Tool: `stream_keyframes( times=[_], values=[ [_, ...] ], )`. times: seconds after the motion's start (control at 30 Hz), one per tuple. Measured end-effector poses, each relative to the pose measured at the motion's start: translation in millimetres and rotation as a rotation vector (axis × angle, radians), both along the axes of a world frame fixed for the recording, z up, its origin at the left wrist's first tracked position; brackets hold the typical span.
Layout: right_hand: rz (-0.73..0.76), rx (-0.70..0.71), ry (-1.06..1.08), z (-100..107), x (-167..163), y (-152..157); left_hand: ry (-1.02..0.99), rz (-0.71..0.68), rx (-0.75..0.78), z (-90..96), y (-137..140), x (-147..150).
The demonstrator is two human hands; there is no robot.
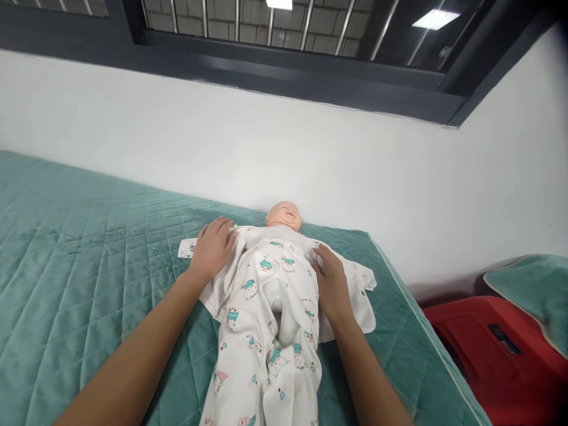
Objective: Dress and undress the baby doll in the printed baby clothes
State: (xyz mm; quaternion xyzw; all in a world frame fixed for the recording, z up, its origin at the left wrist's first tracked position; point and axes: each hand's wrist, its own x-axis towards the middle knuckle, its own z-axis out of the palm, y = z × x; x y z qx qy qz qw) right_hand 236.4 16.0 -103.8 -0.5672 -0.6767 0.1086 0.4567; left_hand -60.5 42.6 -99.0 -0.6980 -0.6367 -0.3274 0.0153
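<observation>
Doll lies face up on the green quilted bed cover, head at the far end just beside the white wall. Long axis runs near-far, legs side toward the wearer. It sits between the two hands: right of the left hand, left of the right hand.

Hand distance: about even across the body. Left reaches slightly farther up, so its fingertips are nearer the head; right sits lower, along the torso's right edge.

Grip, left: open, fingers extended and laid flat over the cloth at the left shoulder. Grip, right: fingers part-curled at the cloth edge; can't tell if it's pinching anything.

Printed garment covers the torso and runs down the legs to the near edge of view. White open top is spread to both sides, sleeve ends out left and right.

Containers: none I can confirm. Red plastic item stands right of the bed, green cloth draped over its far right part; can't tell if it holds anything.
</observation>
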Motion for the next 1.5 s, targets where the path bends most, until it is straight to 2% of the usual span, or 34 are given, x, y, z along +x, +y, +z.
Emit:
stream_keyframes(
  times=[0.1, 0.17, 0.27, 0.37, 0.47, 0.57, 1.07, 1.2, 1.3, 1.5],
  values=[
    [0.003, 0.003, 0.03, 1.2, -1.1, -1.0, -0.084, -0.179, 0.118, 7.1, -6.8, 7.3],
    [-0.004, 0.003, 0.077, 4.8, -4.0, -3.8, -0.193, -0.269, 0.136, 13.3, -14.2, 14.9],
    [-0.022, -0.03, 0.195, 14.7, -11.4, -10.3, -0.381, -0.354, 0.022, 23.3, -24.2, 24.8],
    [0.051, -0.078, 0.326, 24.6, -18.7, -15.6, -0.525, -0.418, -0.107, 30.8, -28.1, 28.3],
    [0.15, -0.101, 0.375, 28.4, -21.9, -16.3, -0.606, -0.446, -0.189, 34.5, -27.8, 27.2],
    [0.184, -0.127, 0.385, 27.1, -21.2, -14.1, -0.625, -0.481, -0.241, 35.8, -27.7, 26.1],
    [0.284, -0.202, 0.293, 25.2, -14.8, -8.0, -0.708, -0.466, -0.454, 45.2, -32.2, 29.8],
    [0.289, -0.194, 0.253, 29.7, -15.9, -10.0, -0.755, -0.432, -0.447, 43.8, -31.8, 31.8],
    [0.28, -0.165, 0.248, 30.4, -16.9, -11.3, -0.72, -0.424, -0.42, 41.6, -30.2, 30.2],
    [0.29, -0.099, 0.34, 23.1, -17.9, -10.5, -0.659, -0.419, -0.405, 37.6, -28.3, 29.7]
  ],
)
